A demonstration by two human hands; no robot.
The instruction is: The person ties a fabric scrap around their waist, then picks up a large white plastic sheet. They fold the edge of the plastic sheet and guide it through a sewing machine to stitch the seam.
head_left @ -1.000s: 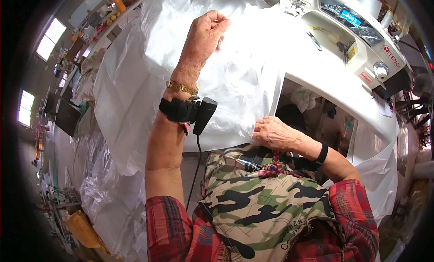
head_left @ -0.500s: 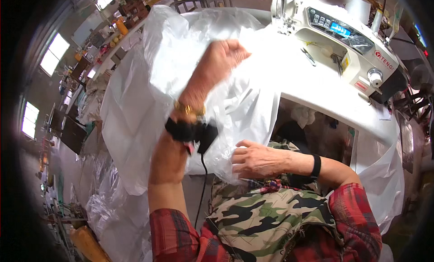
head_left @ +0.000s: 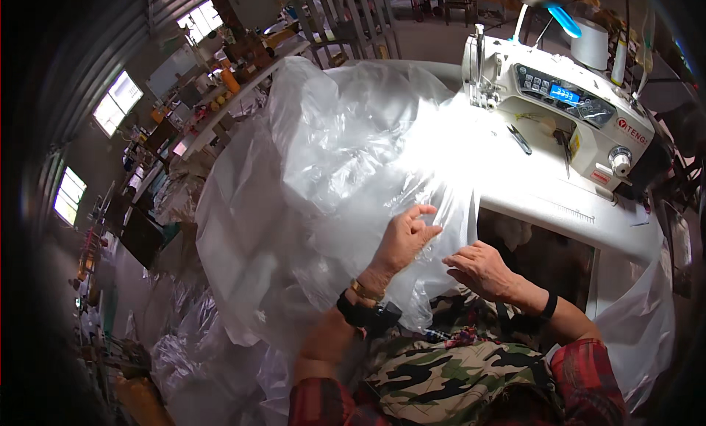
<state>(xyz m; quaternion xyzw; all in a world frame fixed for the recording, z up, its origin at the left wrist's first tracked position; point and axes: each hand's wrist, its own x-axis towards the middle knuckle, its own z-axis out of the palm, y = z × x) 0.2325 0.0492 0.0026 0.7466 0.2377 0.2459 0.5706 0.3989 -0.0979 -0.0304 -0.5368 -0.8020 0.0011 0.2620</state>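
Observation:
A large sheet of translucent white plastic film [head_left: 331, 161] lies crumpled over the left of the sewing table and hangs down toward my lap. My left hand [head_left: 403, 243] is over its near right part, thumb and forefinger apart with a gap between them. Just to the right, my right hand [head_left: 482, 271] has its fingers curled together at the film's near right edge. Its fingertips seem closed on the film, though the grip itself is partly hidden. A white sewing machine [head_left: 559, 102] with a lit blue display stands on the table's far right.
Small dark thread snips [head_left: 520, 140] lie on the white tabletop [head_left: 537, 194] beside the machine. A white thread cone [head_left: 590, 43] stands behind it. More plastic film [head_left: 184, 330] is heaped at lower left. A cluttered bench [head_left: 220, 109] runs along the far left, and a chair [head_left: 346, 21] stands behind the table.
My left hand has come down and right from above the film, close to my right hand. My right hand has shifted right. The view has tilted, showing more of the room behind.

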